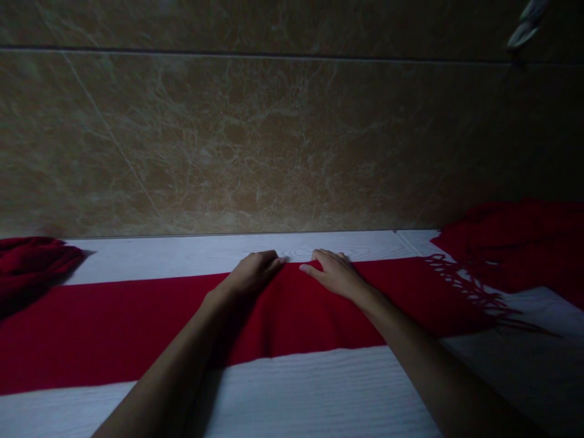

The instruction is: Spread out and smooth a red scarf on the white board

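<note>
A long red scarf [114,328] lies flat across a white table [319,395], its fringed end [460,286] at the right. Both my hands rest at the scarf's far edge near the middle. My left hand [253,271] lies on the cloth with its fingers curled at the edge, as if pinching it. My right hand [333,271] lies beside it, fingers bent over the same edge. The two hands are a few centimetres apart.
A bunched dark red cloth [31,261] sits at the far left of the table. Another red fringed cloth [515,243] is heaped at the right. A brown marble-patterned wall [274,140] rises directly behind the table. The scene is dim.
</note>
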Tool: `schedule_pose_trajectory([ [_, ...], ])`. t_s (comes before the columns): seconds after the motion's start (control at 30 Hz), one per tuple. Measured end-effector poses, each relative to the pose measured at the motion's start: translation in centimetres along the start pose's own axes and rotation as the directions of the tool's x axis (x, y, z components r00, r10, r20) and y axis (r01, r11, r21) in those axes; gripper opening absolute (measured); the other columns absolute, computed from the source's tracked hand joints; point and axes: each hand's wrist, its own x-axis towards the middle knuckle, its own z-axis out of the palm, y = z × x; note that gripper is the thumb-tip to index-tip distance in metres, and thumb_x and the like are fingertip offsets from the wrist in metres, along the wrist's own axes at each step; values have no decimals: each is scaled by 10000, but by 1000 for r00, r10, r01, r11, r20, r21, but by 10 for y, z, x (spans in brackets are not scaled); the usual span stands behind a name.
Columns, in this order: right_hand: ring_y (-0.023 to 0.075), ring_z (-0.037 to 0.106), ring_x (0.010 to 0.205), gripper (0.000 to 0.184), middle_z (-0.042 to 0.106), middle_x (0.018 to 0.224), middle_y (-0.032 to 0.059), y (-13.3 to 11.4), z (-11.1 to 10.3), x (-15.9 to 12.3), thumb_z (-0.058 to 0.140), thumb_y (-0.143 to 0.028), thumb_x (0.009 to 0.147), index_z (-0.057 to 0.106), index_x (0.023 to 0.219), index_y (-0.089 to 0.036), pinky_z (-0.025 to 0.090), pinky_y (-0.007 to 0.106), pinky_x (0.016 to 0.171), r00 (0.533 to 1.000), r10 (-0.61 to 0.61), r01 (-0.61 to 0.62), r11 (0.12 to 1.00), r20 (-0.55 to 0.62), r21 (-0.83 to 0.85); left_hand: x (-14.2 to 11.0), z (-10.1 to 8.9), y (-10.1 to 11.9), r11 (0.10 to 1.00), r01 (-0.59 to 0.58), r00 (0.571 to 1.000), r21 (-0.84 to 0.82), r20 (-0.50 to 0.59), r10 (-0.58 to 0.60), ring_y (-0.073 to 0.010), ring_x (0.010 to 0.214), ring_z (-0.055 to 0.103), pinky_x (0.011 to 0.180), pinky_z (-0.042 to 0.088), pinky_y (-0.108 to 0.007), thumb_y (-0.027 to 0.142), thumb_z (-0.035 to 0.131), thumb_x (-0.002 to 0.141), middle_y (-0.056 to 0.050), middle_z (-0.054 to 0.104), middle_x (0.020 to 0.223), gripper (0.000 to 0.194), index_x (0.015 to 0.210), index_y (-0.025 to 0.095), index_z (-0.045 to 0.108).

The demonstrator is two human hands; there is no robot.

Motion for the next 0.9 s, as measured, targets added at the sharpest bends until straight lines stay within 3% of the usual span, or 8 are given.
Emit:
schedule_pose_trajectory([
  [0.13,264,611,1022,328,671,1063,94,0,1,-2,606,-529,956,553,960,-205,410,380,873,1000,22,-23,999,-19,-36,1,4,2,986,-24,1000,163,-2,25,-184,656,550,668,404,-313,509,309,1004,-38,631,733,403,858,220,548],
  [0.3,317,573,1157,447,615,1228,133,1,-3,-6,647,-544,911,589,1178,-189,440,496,982,997,-16,16,1000,-79,-7,-2,4,8,938,-63,998,341,16,61,-263,942,618,884,453,-431,519,337,1009,-122,675,1019,414,986,190,587],
  [0.4,313,472,1349,502,532,1435,142,-3,-5,-8,606,-482,950,534,1375,-225,305,570,1160,982,-149,155,987,-116,48,-6,0,14,934,-47,998,354,-24,59,-311,1096,596,951,462,-495,550,420,978,-158,639,1203,440,1130,185,614],
  [0.47,279,383,1446,495,466,1533,128,-8,-3,-9,531,-428,995,485,1452,-244,209,561,1226,964,-246,256,961,-104,100,-9,-2,17,937,-45,997,347,-49,66,-333,1272,528,1045,431,-526,505,462,973,-158,581,1374,447,1278,200,580],
  [0.53,251,324,1490,507,420,1579,121,-13,-1,-11,470,-387,1021,440,1503,-233,205,530,1244,947,-314,321,933,-67,164,-13,-2,20,930,-46,998,365,-29,61,-335,1449,378,1162,333,-552,420,445,990,-139,486,1525,457,1383,201,527],
  [0.6,244,285,1510,537,378,1605,124,-16,1,-13,461,-373,1023,411,1531,-208,212,509,1250,939,-343,339,917,-19,212,-18,1,21,918,-43,999,394,31,34,-325,1531,237,1223,232,-575,354,391,1008,-125,405,1601,478,1448,190,480],
  [0.67,246,257,1521,573,342,1619,128,-17,3,-16,486,-390,1014,396,1544,-192,193,502,1258,936,-351,333,913,38,234,-24,6,22,916,-44,996,400,90,9,-315,1544,196,1233,207,-584,344,352,1019,-129,369,1619,509,1493,181,438],
  [0.9,242,213,1533,660,308,1627,135,-16,0,-23,475,-554,1006,409,1540,-171,131,482,1270,921,-362,330,921,144,208,-52,10,27,953,-17,990,301,136,-25,-296,1556,95,1249,115,-587,586,282,1011,-144,161,1665,736,1605,160,199],
])
